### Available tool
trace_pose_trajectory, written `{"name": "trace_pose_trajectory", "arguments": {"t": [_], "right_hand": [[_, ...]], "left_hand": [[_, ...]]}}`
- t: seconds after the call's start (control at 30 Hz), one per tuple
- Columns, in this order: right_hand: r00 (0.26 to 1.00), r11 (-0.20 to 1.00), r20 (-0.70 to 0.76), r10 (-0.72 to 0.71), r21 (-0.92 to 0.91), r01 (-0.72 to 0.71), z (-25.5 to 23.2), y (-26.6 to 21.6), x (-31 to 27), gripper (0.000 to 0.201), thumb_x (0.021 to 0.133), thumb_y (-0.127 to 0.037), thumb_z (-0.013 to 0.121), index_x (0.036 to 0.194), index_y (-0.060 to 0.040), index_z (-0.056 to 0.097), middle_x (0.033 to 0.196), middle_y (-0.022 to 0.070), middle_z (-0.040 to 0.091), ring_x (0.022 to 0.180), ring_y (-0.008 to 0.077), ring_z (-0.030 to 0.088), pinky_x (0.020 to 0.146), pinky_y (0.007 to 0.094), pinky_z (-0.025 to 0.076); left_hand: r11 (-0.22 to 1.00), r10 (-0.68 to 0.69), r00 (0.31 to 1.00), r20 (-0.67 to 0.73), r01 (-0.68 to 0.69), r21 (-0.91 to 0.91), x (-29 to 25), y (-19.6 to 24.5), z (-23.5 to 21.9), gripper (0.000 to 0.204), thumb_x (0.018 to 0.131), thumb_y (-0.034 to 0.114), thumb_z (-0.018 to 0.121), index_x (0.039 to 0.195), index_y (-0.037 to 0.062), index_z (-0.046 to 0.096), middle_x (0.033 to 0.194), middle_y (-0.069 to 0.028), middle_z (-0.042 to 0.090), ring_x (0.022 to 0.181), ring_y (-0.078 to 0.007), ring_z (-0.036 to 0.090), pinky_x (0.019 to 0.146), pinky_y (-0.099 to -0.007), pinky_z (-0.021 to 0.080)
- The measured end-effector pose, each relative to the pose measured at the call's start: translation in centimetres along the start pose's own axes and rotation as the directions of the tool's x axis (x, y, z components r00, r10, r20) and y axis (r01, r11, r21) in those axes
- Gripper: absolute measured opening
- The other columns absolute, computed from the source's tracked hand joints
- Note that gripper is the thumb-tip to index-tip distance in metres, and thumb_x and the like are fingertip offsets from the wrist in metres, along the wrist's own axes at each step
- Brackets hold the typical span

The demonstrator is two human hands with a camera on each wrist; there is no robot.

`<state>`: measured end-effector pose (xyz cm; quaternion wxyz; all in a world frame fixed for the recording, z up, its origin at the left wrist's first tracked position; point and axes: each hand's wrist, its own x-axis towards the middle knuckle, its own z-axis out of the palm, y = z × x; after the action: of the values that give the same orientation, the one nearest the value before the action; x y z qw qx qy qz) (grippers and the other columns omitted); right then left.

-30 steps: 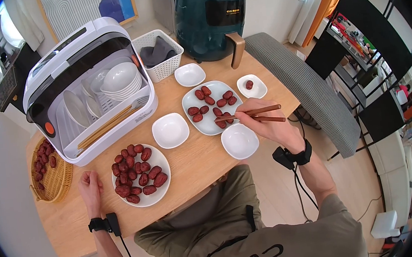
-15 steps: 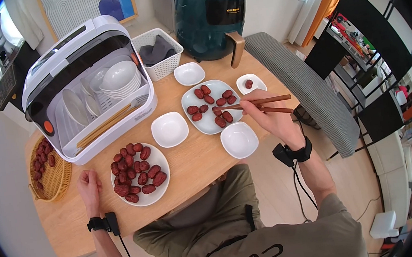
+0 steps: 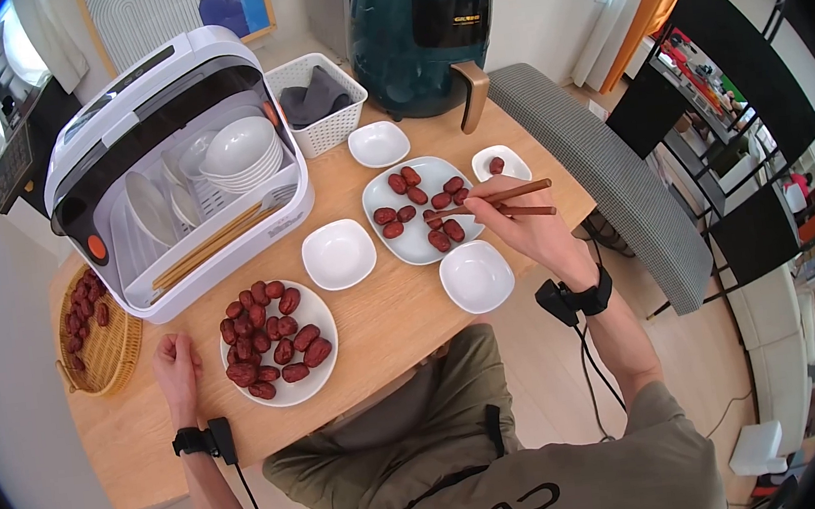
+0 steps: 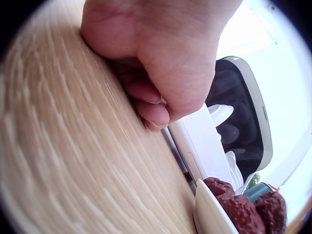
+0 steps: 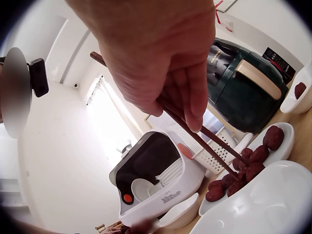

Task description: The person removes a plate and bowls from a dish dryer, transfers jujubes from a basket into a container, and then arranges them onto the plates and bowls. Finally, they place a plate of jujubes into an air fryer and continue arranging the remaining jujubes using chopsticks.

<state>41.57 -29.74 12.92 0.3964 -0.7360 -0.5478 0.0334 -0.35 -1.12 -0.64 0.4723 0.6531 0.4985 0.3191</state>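
My right hand [image 3: 529, 227] holds a pair of brown chopsticks [image 5: 195, 134], reaching over the right edge of a pale blue plate [image 3: 389, 187]. The chopstick tips are at a red date [image 3: 433, 220] in the nearest cluster on that plate. Other dates [image 3: 404, 180] lie there in small groups. On the left, my left hand [image 3: 177, 368] rests on the table with its fingers loosely curled and nothing in them, as the left wrist view also shows. Beside it stands a round white plate [image 3: 325, 367] heaped with larger dates [image 3: 261, 339].
White square bowls stand around the pale plate: one in front [image 3: 476, 277], one at left [image 3: 339, 255], one behind [image 3: 379, 144]. A small dish [image 3: 515, 162] holds one date. Farther out are a wicker basket [image 3: 125, 354], dish cabinet [image 3: 221, 274], plastic basket [image 3: 340, 127] and green air fryer [image 3: 388, 68].
The chopstick tips have shifted from the front of the near date cluster to its back date. My right hand drew right, then came slightly back left. My left hand has stayed in place.
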Motion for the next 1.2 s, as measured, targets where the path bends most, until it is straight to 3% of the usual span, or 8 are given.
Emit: {"name": "trace_pose_trajectory", "arguments": {"t": [0.03,0.17,0.27,0.33,0.77,0.87,1.03,1.2], "right_hand": [[1.0,1.0,0.025,-0.011,0.003,0.01,0.0,0.2,-0.1,0.017,0.092,-0.014,0.064,0.097,0.0021,0.065,0.081,0.0081,0.064,0.07,0.013,0.062,0.06,0.0252,0.049],[0.998,0.999,0.043,0.039,0.017,-0.04,0.1,0.4,-0.2,0.017,0.092,-0.013,0.064,0.098,0.0021,0.065,0.083,0.0079,0.065,0.071,0.0129,0.062,0.061,0.0251,0.049],[0.999,0.999,-0.039,-0.029,0.025,0.03,0.3,0.3,-0.1,0.012,0.087,-0.009,0.068,0.089,0.0026,0.068,0.08,0.0116,0.068,0.064,0.0207,0.064,0.056,0.0304,0.05],[0.998,0.999,0.037,0.045,0.014,-0.046,0.1,0.7,-0.3,0.017,0.092,-0.013,0.065,0.101,0.0018,0.065,0.087,0.0077,0.067,0.074,0.0118,0.064,0.063,0.0238,0.051],[0.999,0.999,0.033,-0.032,-0.021,0.033,0.1,0.4,-0.3,0.015,0.092,-0.011,0.065,0.099,0.0018,0.066,0.087,0.0075,0.068,0.074,0.0115,0.064,0.062,0.0236,0.051],[0.999,0.999,0.038,0.036,-0.002,-0.035,0.0,0.1,-0.5,0.016,0.092,-0.012,0.065,0.1,0.0016,0.065,0.086,0.0075,0.068,0.075,0.0119,0.065,0.063,0.0236,0.052],[0.994,0.977,-0.009,0.105,0.188,-0.101,-0.3,-0.3,-0.5,0.016,0.093,-0.012,0.063,0.1,0.0022,0.064,0.085,0.0086,0.069,0.077,0.0132,0.067,0.065,0.0237,0.053],[0.996,0.975,-0.042,0.073,0.214,-0.063,0.0,0.6,-0.3,0.016,0.093,-0.011,0.063,0.102,0.0023,0.063,0.088,0.0104,0.069,0.078,0.0137,0.068,0.066,0.0245,0.054]], "left_hand": [[1.0,-0.008,1.0,0.002,0.008,0.008,0.0,0.1,0.0,0.025,0.096,0.021,0.055,0.076,0.006,0.053,0.055,0.0003,0.051,0.043,-0.0057,0.043,0.041,-0.0211,0.032],[1.0,-0.001,1.0,0.008,0.001,-0.003,0.0,0.0,0.0,0.025,0.096,0.022,0.055,0.076,0.0059,0.053,0.055,0.0004,0.051,0.043,-0.0057,0.043,0.041,-0.0211,0.032],[1.0,-0.001,1.0,0.006,0.001,0.006,-0.1,0.2,0.0,0.026,0.096,0.022,0.055,0.077,0.0058,0.053,0.056,0.0004,0.051,0.044,-0.0056,0.043,0.041,-0.0212,0.032],[1.0,-0.012,1.0,-0.001,0.012,0.013,-0.4,0.6,0.1,0.026,0.096,0.022,0.055,0.077,0.0057,0.052,0.056,0.0005,0.051,0.044,-0.0056,0.043,0.042,-0.0213,0.032],[1.0,0.004,1.0,0.002,-0.004,0.006,0.0,-0.1,0.0,0.026,0.097,0.023,0.054,0.076,0.0073,0.052,0.055,0.0017,0.05,0.043,-0.0045,0.041,0.041,-0.0201,0.031],[1.0,-0.002,1.0,0.004,0.002,0.007,0.0,-0.1,0.0,0.026,0.097,0.022,0.054,0.076,0.0073,0.052,0.056,0.0017,0.05,0.044,-0.0044,0.042,0.041,-0.02,0.031],[1.0,-0.007,1.0,-0.004,0.007,0.002,0.0,0.0,0.1,0.026,0.097,0.023,0.054,0.077,0.0072,0.052,0.056,0.0014,0.051,0.044,-0.0047,0.042,0.041,-0.0203,0.031],[1.0,-0.003,1.0,-0.004,0.003,-0.001,-0.1,0.2,0.2,0.026,0.097,0.023,0.055,0.077,0.0073,0.052,0.057,0.0012,0.051,0.044,-0.005,0.042,0.041,-0.0205,0.031]]}}
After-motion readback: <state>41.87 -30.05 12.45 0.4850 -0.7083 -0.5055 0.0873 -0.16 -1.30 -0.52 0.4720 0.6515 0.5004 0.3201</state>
